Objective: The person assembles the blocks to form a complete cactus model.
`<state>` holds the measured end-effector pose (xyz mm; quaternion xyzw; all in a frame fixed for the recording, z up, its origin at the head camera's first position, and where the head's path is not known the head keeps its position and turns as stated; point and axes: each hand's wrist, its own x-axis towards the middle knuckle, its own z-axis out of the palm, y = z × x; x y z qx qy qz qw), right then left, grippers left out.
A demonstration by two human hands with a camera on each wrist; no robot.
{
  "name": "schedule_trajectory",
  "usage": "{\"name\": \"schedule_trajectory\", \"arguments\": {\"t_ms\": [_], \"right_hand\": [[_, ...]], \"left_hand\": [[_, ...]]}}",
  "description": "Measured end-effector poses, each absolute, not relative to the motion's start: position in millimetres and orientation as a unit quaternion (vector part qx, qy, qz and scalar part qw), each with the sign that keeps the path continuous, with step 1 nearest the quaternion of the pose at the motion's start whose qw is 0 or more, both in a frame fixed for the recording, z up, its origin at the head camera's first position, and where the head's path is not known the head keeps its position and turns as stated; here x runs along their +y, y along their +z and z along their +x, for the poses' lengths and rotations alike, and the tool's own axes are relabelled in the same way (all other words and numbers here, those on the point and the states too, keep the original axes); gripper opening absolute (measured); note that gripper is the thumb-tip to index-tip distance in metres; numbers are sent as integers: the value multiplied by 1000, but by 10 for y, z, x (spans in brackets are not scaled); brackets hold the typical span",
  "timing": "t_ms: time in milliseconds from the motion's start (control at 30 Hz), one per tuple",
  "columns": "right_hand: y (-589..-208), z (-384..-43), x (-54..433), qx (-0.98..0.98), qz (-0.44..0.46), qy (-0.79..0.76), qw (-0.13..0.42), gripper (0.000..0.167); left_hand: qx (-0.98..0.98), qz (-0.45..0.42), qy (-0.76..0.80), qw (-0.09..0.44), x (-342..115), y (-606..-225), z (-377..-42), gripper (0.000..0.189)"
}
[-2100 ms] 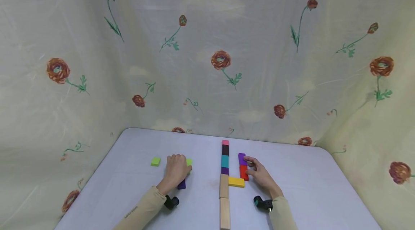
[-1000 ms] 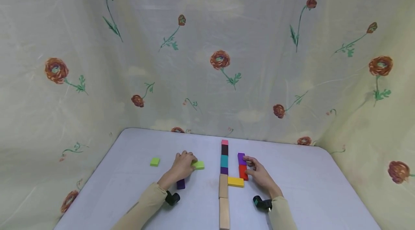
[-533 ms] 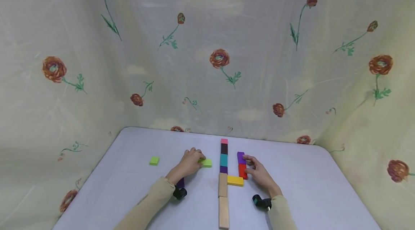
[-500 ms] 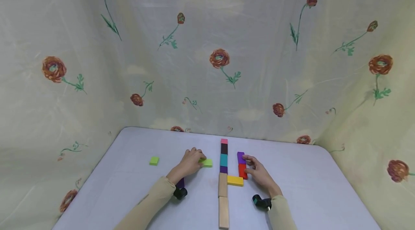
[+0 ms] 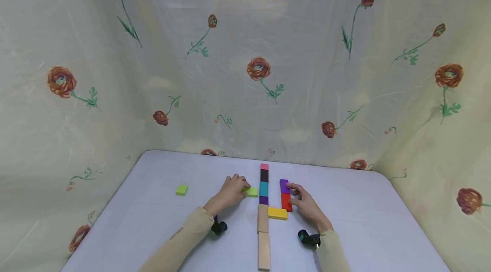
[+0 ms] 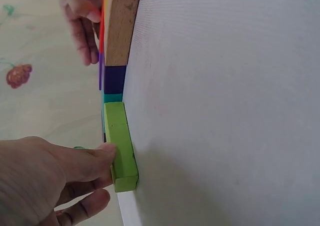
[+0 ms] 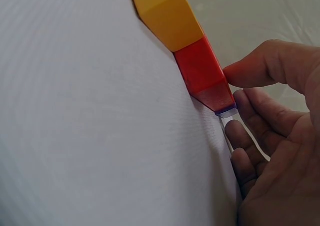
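My left hand [image 5: 231,191] pinches a light green block [image 5: 252,192] between thumb and fingers. In the left wrist view, the green block [image 6: 120,141] lies flat on the table, its far end close to the teal block [image 6: 114,97]; whether they touch I cannot tell. My right hand [image 5: 307,204] rests by a red block [image 5: 286,202] and a violet block [image 5: 284,186], joined end to end. Its thumb touches the red block's edge in the right wrist view, with the other fingers [image 7: 250,121] loosely bent near the violet end.
A row runs down the table [image 5: 161,221]: pink [image 5: 264,166], black [image 5: 264,175], teal [image 5: 264,189], dark purple [image 5: 264,200], then two plain wooden blocks [image 5: 264,250]. A yellow block [image 5: 278,213] sits crosswise against the row. Another green block [image 5: 182,190] lies at far left.
My left hand has moved the green block rightward across the table, from left of the row to beside the teal block. The dark purple block at left is now mostly hidden. My right hand stays put.
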<state>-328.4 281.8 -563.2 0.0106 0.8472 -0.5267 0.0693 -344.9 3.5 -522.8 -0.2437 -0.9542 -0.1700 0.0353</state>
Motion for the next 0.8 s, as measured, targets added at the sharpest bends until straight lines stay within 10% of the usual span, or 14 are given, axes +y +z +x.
{"name": "schedule_trajectory", "arguments": {"t_ms": [800], "right_hand": [[-5601, -3279, 2808, 844, 2, -533, 64, 54]], "left_hand": [[-953, -260, -149, 43, 88, -5286, -3477, 23]]}}
